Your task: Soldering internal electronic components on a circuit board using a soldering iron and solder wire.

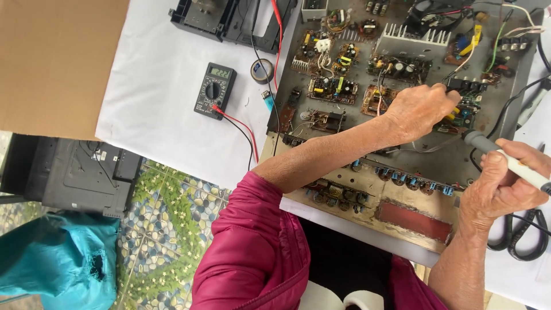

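An opened amplifier chassis (482, 166) lies on the white table, packed with several circuit boards and a silver heat sink (412, 39). My left hand (422, 109) reaches across it in a magenta sleeve, fingers bunched on a small black component (466, 86) at the right side of the boards. My right hand (505, 186) grips a grey-and-white soldering-iron-like tool (479, 140), its grey end pointing toward the boards just below my left hand. The tool's tip is hidden.
A black multimeter (213, 89) with red and black leads lies on the white cloth, with a tape roll (262, 70) and blue lighter (268, 101) beside it. Black-handled scissors (525, 232) lie at right. Cardboard (54, 57), a black device (74, 172) and a teal bag (57, 264) are at left.
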